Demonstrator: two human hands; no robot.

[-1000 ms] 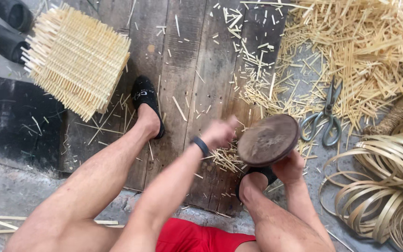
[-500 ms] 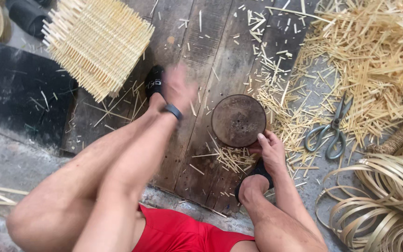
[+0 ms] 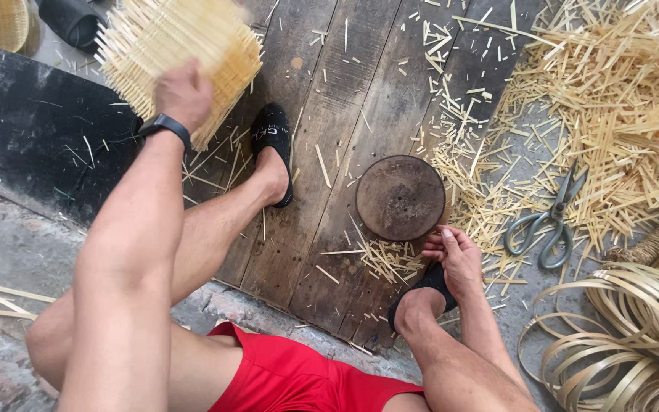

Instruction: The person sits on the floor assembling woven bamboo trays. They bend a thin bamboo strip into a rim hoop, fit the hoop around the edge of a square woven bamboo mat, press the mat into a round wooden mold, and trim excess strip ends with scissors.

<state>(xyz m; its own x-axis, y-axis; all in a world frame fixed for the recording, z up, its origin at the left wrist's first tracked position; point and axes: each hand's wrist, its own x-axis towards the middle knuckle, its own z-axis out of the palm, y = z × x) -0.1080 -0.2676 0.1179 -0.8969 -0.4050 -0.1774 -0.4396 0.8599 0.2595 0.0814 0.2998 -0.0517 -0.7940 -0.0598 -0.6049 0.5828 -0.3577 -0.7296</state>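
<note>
1. Left hand (image 3: 183,95) closed on the woven mat (image 3: 178,57), a square of pale bamboo with bristling ends, at the boards' (image 3: 360,91) far left edge.
2. Right hand (image 3: 459,263) loosely curled, fingertips touching the disc (image 3: 400,197): round, dark, flat wood, mid-boards.
3. Scissors (image 3: 547,225) lie right, among straw-like offcuts (image 3: 619,99); coiled strips (image 3: 634,328) near corner.
</note>
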